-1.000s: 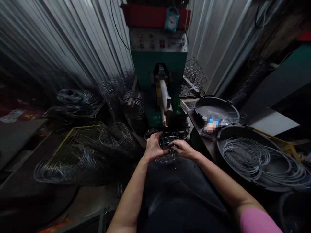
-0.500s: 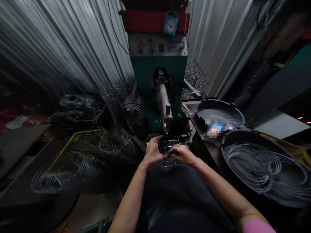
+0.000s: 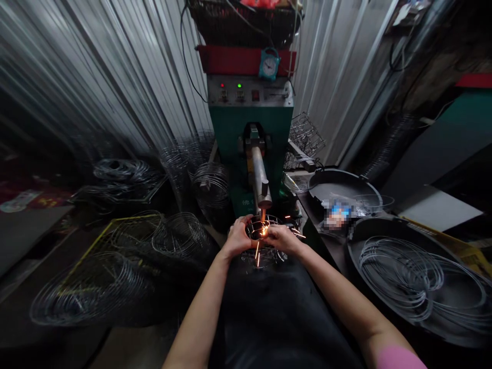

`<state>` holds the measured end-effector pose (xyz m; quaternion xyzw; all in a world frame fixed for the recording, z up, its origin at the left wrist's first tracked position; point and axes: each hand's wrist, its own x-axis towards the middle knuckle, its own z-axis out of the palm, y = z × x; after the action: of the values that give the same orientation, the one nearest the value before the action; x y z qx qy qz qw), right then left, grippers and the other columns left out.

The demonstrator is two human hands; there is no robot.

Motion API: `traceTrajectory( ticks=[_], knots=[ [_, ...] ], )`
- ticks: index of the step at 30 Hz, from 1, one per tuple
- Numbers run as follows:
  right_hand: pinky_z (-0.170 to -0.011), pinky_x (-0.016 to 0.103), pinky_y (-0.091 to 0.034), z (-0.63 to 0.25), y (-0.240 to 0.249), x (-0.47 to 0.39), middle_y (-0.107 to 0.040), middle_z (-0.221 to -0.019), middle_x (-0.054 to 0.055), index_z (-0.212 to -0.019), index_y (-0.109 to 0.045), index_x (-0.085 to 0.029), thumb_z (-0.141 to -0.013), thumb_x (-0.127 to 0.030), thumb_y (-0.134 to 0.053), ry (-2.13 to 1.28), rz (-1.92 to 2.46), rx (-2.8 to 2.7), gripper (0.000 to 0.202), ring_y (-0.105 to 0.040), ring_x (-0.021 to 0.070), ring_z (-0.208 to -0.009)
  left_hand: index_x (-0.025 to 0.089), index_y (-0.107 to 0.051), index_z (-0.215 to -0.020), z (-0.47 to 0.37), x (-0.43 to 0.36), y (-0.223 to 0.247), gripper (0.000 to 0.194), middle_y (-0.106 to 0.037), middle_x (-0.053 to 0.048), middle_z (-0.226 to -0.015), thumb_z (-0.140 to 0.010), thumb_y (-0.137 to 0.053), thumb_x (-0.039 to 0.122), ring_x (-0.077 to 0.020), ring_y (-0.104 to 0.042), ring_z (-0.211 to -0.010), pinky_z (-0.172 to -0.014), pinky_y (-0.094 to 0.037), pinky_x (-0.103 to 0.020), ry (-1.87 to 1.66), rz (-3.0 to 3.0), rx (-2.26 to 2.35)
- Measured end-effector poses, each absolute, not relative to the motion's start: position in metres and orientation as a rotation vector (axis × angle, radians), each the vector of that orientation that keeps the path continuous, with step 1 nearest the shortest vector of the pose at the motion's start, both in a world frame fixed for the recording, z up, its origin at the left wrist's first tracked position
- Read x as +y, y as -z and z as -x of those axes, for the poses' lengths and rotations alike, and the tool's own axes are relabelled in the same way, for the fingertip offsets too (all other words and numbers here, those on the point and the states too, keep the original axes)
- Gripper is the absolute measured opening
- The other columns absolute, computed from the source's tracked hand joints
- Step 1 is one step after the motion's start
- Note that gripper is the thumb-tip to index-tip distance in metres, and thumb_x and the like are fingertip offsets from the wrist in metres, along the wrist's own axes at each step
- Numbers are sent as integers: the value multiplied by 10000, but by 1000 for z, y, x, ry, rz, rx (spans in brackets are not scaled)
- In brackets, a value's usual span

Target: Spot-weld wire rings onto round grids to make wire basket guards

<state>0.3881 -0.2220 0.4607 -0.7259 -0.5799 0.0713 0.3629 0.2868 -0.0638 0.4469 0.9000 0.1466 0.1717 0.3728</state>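
My left hand (image 3: 238, 238) grips the left side of a round wire basket (image 3: 272, 219), its thumb across the near side. On the right of the basket, my right hand (image 3: 283, 238) is closed at the wire, close to the sparks. The metal electrode arm (image 3: 260, 171) of a green welding machine (image 3: 226, 123) comes down to the basket between my hands. Orange sparks (image 3: 264, 230) fly from the contact spot, some downward and some to the right. What my right fingertips pinch is too small to make out.
Bundles of wire rings (image 3: 92, 289) lie at the left by a yellow-edged crate (image 3: 115, 223). At the right are a large black pan (image 3: 353, 246) holding wire hoops (image 3: 400, 271) and a smaller pan (image 3: 342, 174). A blue clock (image 3: 269, 64) hangs on the machine.
Sparks have appeared at the electrode tip, and a green light on the panel has come on. My right hand has shifted slightly left. The view has tilted up a little.
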Motion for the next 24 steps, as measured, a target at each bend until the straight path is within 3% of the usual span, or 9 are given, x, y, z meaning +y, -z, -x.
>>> traceTrajectory(
  ticks=[7,12,15,18,21,24],
  knots=[
    [-760,281,-466,-382,-453,-222,-641,-896,54,-867,-652,-174,-740,-77,-619,-62,1970,-1272,163,-613,171,-834,188,-440,-1261,-290,-67,-450,905,-511,-109,-1209,-457,-816,364,-292,-500,-1121,-948,-397,-418,-480,-2349,478],
    [-711,278,-452,-388,-459,-216,-588,-861,35,-831,-606,-169,-651,-141,-693,-54,2001,-1007,202,-560,162,-782,193,-444,-1255,-300,-63,-452,893,-540,-108,-1162,-462,-814,372,-293,-511,-1091,-907,-415,-411,-475,-2389,528],
    [-614,246,-436,-384,-454,-228,-568,-764,3,-828,-592,-165,-637,-235,-697,-247,1858,-710,229,-528,137,-699,184,-440,-1258,-303,-61,-450,904,-535,-112,-1169,-464,-815,400,-283,-512,-1092,-905,-418,-397,-483,-2366,531],
    [-445,197,-341,-377,-440,-253,-502,-614,-29,-831,-599,-153,-687,-289,-626,-592,1583,-312,200,-453,98,-527,178,-435,-1258,-303,-60,-449,897,-513,-121,-1210,-475,-806,411,-296,-478,-1139,-936,-393,-412,-532,-2387,571],
    [-378,170,-267,-371,-421,-279,-482,-572,-25,-822,-615,-125,-670,-217,-625,-801,1309,-17,177,-413,73,-460,185,-438,-1252,-306,-57,-451,868,-507,-123,-1223,-492,-794,408,-300,-462,-1158,-947,-383,-420,-543,-2390,634],
    [-367,156,-290,-371,-405,-299,-506,-572,-3,-793,-624,-104,-653,-122,-633,-874,1155,113,142,-440,69,-461,186,-443,-1243,-311,-53,-452,849,-509,-125,-1218,-500,-790,401,-300,-462,-1161,-940,-386,-418,-524,-2358,666]
  ],
)
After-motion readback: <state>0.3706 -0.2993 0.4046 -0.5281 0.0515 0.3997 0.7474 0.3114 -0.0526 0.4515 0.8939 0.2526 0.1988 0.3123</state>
